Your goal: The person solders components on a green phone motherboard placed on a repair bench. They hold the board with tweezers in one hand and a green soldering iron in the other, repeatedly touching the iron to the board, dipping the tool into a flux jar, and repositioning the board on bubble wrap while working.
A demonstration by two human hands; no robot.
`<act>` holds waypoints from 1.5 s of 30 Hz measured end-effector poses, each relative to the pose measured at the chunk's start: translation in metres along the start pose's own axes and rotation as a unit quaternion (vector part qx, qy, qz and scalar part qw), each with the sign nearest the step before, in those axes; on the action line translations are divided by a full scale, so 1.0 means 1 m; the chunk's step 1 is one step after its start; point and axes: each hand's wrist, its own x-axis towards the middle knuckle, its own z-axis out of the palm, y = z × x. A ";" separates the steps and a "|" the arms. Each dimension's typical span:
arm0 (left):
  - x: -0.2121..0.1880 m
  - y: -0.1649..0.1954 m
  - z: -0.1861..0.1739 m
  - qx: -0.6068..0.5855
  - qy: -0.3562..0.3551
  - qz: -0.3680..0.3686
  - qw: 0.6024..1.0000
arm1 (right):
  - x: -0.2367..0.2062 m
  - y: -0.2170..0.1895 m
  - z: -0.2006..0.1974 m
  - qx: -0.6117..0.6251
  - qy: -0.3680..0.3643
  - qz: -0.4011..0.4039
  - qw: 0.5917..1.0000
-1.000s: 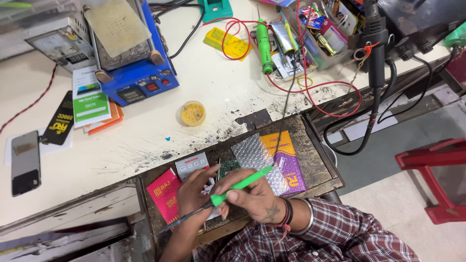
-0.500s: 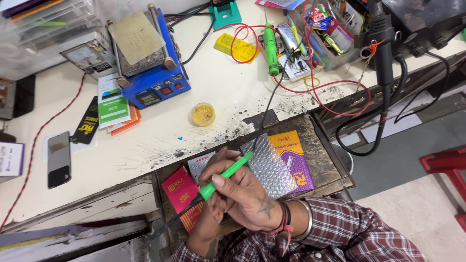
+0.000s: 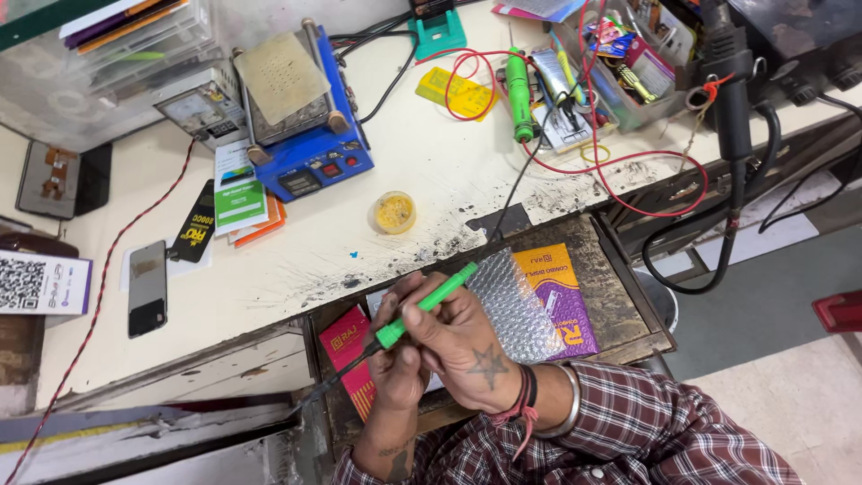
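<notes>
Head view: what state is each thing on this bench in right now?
Green soldering iron: held in right hand, tip down and hidden.
Left hand: under the right one; what it holds is hidden.
Phone: flat on bench, screen dark.
Yellow tin: open.
Blue hot plate: bare on top.
Bubble wrap: lying on the wooden tray.

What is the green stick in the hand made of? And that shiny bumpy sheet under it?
The green tool looks like smooth plastic: bright even colour, slight gloss. A dark, probably metal tip sticks out its lower end. The right hand grips it over the left hand. The bubble sheet looks like clear or silvery plastic film, with rows of small raised bubbles catching light.
</notes>
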 end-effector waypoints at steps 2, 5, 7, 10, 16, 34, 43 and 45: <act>0.005 -0.001 0.003 0.048 0.021 0.042 0.998 | 0.001 0.006 -0.003 0.013 -0.005 0.009 1.000; 0.010 -0.002 0.006 0.160 0.032 0.122 0.979 | 0.003 0.011 -0.008 -0.038 -0.012 0.009 0.999; 0.014 -0.004 0.007 0.099 0.087 0.135 0.982 | 0.006 0.010 -0.013 -0.053 -0.018 0.011 0.998; 0.017 -0.004 0.007 0.008 0.173 0.095 0.980 | 0.016 0.002 -0.023 -0.085 -0.012 0.007 0.996; 0.028 -0.009 0.005 0.057 0.171 0.164 0.970 | 0.042 -0.005 -0.039 0.012 -0.035 0.025 0.999; 0.032 -0.008 0.001 0.072 0.229 0.125 0.963 | 0.047 0.011 -0.048 -0.090 -0.003 0.018 0.996; 0.036 -0.008 -0.011 0.076 0.232 0.153 0.958 | 0.132 -0.073 -0.145 -0.086 0.182 -0.162 0.966; 0.037 -0.009 -0.011 0.075 0.229 0.148 0.959 | 0.163 -0.108 -0.164 -0.106 0.202 -0.172 0.958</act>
